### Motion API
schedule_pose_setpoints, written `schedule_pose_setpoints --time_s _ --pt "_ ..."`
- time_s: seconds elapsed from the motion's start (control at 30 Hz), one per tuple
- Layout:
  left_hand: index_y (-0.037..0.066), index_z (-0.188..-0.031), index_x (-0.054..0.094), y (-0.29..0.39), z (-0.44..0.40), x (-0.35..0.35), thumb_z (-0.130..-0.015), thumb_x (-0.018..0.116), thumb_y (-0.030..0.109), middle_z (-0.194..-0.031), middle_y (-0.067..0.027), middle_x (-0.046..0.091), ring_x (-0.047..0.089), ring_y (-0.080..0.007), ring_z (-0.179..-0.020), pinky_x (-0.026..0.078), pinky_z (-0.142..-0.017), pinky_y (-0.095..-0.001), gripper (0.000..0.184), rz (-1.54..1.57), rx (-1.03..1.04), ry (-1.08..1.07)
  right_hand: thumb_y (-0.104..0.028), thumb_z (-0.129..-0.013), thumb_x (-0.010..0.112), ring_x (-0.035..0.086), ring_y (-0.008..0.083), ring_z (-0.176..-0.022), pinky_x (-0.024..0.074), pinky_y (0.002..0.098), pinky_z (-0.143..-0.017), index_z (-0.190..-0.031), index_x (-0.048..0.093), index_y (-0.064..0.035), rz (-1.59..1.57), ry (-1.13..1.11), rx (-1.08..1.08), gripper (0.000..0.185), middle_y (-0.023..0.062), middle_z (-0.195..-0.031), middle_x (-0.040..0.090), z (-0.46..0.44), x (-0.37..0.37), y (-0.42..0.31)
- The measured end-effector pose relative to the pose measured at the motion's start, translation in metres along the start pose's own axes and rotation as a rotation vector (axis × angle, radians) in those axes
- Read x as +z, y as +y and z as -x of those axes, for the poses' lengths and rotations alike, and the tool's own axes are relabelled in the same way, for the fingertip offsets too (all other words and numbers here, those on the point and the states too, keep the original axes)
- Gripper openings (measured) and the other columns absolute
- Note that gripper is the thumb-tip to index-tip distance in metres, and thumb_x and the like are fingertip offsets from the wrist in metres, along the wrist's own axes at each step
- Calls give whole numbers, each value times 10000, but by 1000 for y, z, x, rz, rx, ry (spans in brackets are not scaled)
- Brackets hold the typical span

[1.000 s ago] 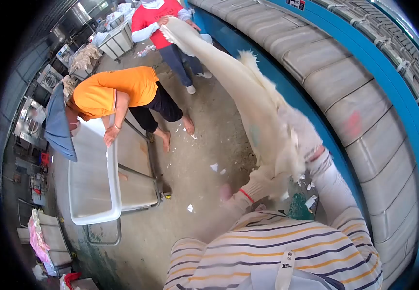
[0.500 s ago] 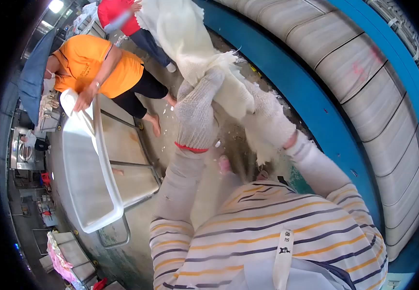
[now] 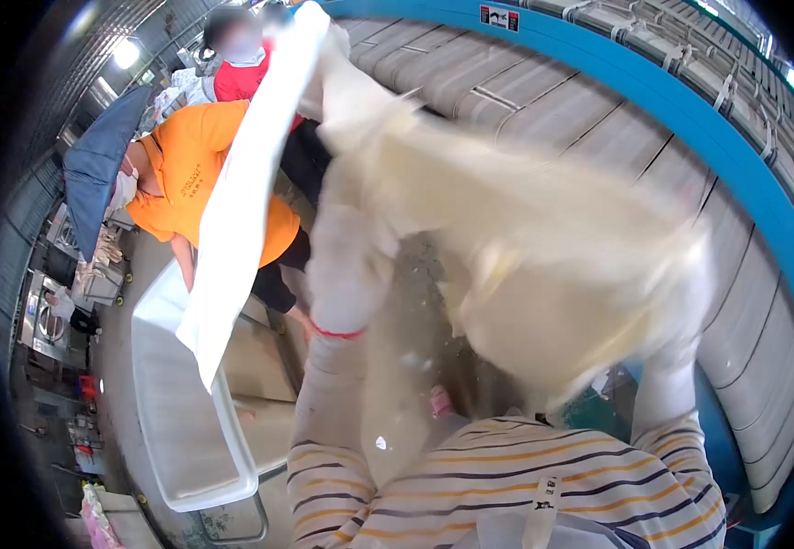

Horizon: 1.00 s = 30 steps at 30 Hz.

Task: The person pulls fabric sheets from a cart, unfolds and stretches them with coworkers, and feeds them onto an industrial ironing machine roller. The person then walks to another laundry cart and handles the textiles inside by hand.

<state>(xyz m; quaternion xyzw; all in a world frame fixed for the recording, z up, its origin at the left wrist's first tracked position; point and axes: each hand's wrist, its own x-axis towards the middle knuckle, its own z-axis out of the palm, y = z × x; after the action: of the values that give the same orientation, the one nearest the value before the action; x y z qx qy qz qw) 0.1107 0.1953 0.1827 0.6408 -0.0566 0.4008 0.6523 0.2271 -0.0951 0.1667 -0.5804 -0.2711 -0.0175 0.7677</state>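
A long cream cloth (image 3: 507, 210), blurred by motion, stretches between my two gloved hands and on toward a person in red at the top. My left hand (image 3: 351, 252), in a pale knitted glove with a red cuff edge, is closed on the cloth at its left part. Over at the right, my right hand (image 3: 685, 293) grips the other end; its fingers are smeared and partly covered by the fabric. A separate smooth white cloth (image 3: 255, 197) hangs in front of the person in orange.
A person in orange with a dark hat (image 3: 186, 178) bends by a white wheeled bin (image 3: 172, 403) on the left. The person in red (image 3: 239, 78) stands behind. A blue-framed machine with a padded grey surface (image 3: 589, 119) curves along the right.
My hands have moved apart, the right one to the right, spreading the cream cloth between them. The white cloth has risen out of the bin area. The person in orange is more upright.
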Motion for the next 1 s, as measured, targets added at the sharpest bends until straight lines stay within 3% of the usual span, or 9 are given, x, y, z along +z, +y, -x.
schedule_pose_setpoints --time_s 0.1,0.17,0.3,0.5,0.7,0.83,0.9,0.97,1.0 --pt "-36 -1184 603 0 12 30 -928 575 76 -1091 -83 673 630 -171 -985 494 -861 -298 281 353 -181 -336 -278 -1008 467 559 253 -1173 475 390 -1002 -1436 367 -57 -568 -195 126 491 135 -1352 519 -112 -101 64" --pt "-15 -1233 585 -36 41 22 -950 557 152 -1169 -139 635 598 -200 -1106 483 -934 -317 330 -175 -366 -669 -271 -1012 459 567 258 -1160 483 402 -990 -1419 386 -55 -571 -51 197 467 138 -1337 529 -112 -128 119" --pt "-5 -1244 581 -80 147 0 -961 550 206 -1086 -102 658 624 -174 -1001 500 -876 -314 354 -88 -980 -273 -258 -1019 445 583 267 -1133 499 425 -965 -1385 425 -50 -473 92 276 422 144 -1307 550 -72 -143 189" --pt "2 -1293 524 -151 315 -68 -954 554 251 -1055 -128 653 645 -228 -936 518 -818 -336 422 -547 -675 -384 -237 -1015 451 629 279 -1038 546 440 -883 -1298 493 -40 -585 143 501 347 155 -1202 603 -56 -149 190" --pt "7 -1221 565 -149 342 -35 -938 573 247 -1013 -120 650 646 -216 -910 519 -800 -331 371 24 -1119 301 -172 -970 510 674 299 -896 582 414 -785 -1172 554 -34 -520 187 643 249 150 -986 663 -63 -160 155" --pt "16 -1203 576 -144 355 -53 -917 592 219 -1024 -94 647 628 -192 -951 513 -804 -318 351 -557 -770 -94 -126 -914 565 667 262 -882 558 375 -747 -1090 612 -20 267 -179 400 211 125 -968 661 -68 -222 144" --pt "32 -1204 580 -141 357 -62 -897 605 204 -1013 -80 647 628 -186 -940 515 -793 -315 353 -546 -792 69 -113 -880 602 661 232 -856 543 346 -732 -1027 647 -13 -58 -14 654 183 105 -959 659 -72 -232 133" --pt "57 -1205 586 -138 347 -70 -873 623 195 -995 -68 649 635 -185 -916 520 -779 -315 362 -97 -1024 688 -159 -895 613 644 187 -868 537 314 -739 -1108 621 -12 772 -462 130 259 84 -970 654 -83 -260 116" --pt "68 -1210 586 -140 348 -84 -871 627 206 -996 -65 651 637 -187 -910 524 -772 -319 368 -213 -1001 709 -185 -900 618 636 170 -855 536 302 -724 -1142 608 -12 730 -437 171 298 74 -967 649 -89 -274 120"
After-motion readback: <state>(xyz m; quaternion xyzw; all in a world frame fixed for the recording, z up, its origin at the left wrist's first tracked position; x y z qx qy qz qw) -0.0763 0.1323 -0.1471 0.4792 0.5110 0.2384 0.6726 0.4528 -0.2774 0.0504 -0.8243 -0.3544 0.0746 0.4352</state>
